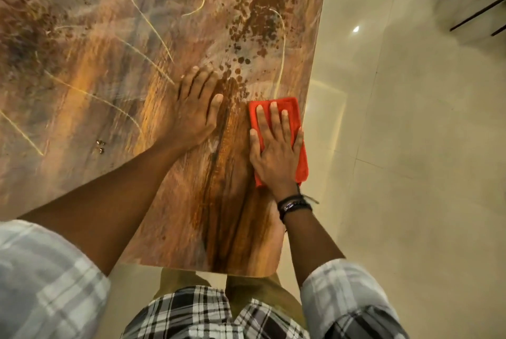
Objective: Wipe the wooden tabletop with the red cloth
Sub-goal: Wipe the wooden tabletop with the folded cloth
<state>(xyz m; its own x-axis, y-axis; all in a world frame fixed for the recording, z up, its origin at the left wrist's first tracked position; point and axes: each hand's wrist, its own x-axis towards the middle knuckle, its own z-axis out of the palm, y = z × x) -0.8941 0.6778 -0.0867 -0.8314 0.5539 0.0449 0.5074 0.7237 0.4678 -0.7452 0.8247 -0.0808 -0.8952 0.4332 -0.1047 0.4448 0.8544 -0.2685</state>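
The red cloth (292, 106) lies folded into a flat oblong on the table (109, 51), close to the table's right edge and about midway along it. The right hand (276, 147) rests palm-down on top, its fingers (273, 117) straight and slightly spread. They pinch nothing and only press the cloth flat against the table. That hold probably spreads the pressure over the whole pad, so the cloth slides as one piece without bunching. The left hand (191, 111) lies flat on the bare table, further in from that right edge, with straight fingers and nothing in its hold. It looks like a brace for a person leaning over the table's near end.

The cloth looks soft and thick, with rounded corners and a plain, bright surface. The table is a smooth, slightly glossy slab with rounded corners. It has streaky brown and orange grain, pale curving lines, and dark brown blotches (260, 10) on its far right part, ahead of the cloth. Whether those are stains or part of the pattern is unclear. Dark braided wristbands (294, 206) circle the right wrist above the table's near right corner. Beyond the table's right edge lies a glossy pale tiled floor (410, 147).
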